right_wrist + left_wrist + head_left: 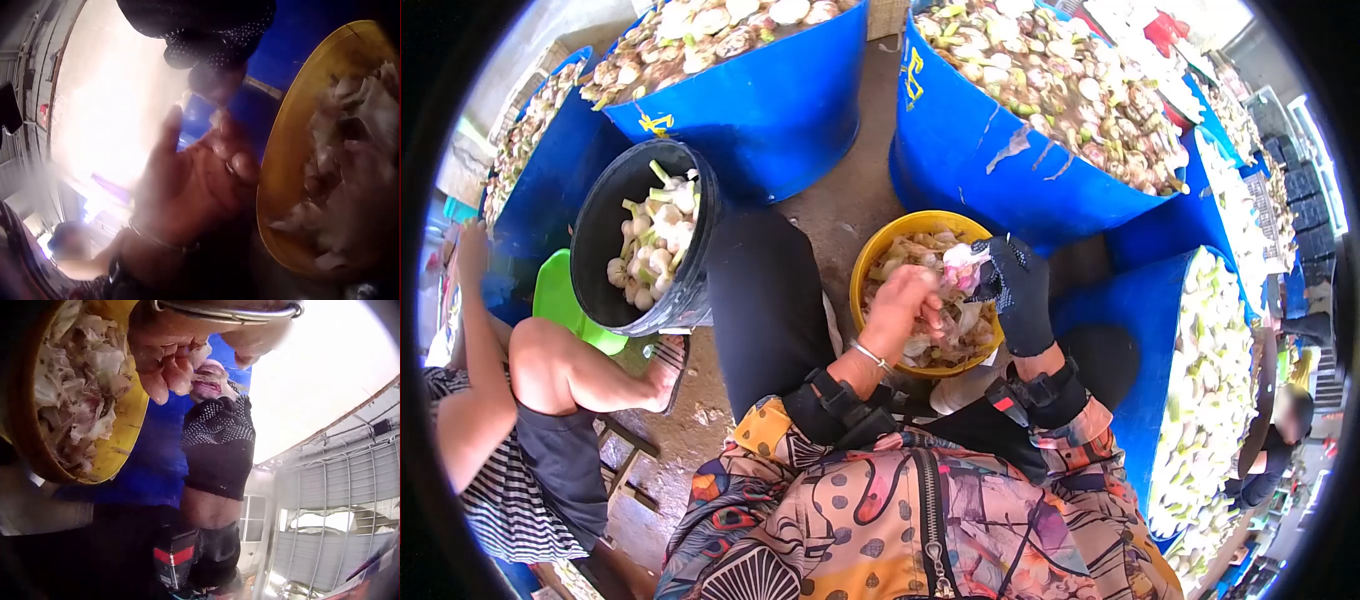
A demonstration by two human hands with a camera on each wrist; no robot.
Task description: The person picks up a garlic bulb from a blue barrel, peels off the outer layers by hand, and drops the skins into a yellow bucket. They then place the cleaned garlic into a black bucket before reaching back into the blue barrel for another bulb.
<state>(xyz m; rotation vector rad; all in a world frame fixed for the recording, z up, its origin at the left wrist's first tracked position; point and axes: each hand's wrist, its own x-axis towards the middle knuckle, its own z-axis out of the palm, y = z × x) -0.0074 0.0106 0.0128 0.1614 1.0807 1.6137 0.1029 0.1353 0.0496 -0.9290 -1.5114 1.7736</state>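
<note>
My right hand [1018,295], in a dark glove with pale grip dots, holds a garlic bulb [962,268] with purple-pink and white skin. The bulb is over the far right part of a yellow basin [859,285], which is filled with loose papery garlic skins [960,340]. Bare and wearing a bangle, my left hand [905,305] hovers over the basin beside the bulb. Its fingers [240,165] are loosely bent, and the thumb stands apart from them in the right wrist view. From the left wrist view, the left fingertips are close to the bulb [209,381].
A black bucket [590,285] of stemmed white garlic bulbs [662,235] stands by my left knee. Large blue tubs [750,140] heaped with garlic surround the front and right [1000,170]. Another person's leg [590,365] is at the left, near a green plastic seat [565,300].
</note>
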